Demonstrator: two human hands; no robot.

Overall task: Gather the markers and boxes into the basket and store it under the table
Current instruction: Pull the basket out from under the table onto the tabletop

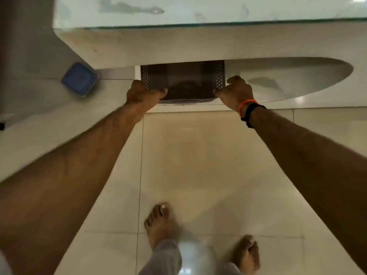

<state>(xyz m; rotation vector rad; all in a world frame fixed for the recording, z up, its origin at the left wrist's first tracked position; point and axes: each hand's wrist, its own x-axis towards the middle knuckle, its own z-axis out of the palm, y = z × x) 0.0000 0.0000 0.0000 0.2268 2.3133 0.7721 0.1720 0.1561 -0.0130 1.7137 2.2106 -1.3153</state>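
Pale floor tiles point(198, 165) filled the lower frame; at upper centre, a dark basket point(182, 80), half beneath the table point(178, 46), was gripped at its near corners by the closed left hand point(142, 94) and right hand point(236, 92).

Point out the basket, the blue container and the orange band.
basket point(182, 80): head view, dark inside wall.
blue container point(80, 78): head view, lid centre.
orange band point(247, 104): head view, on the right wrist.
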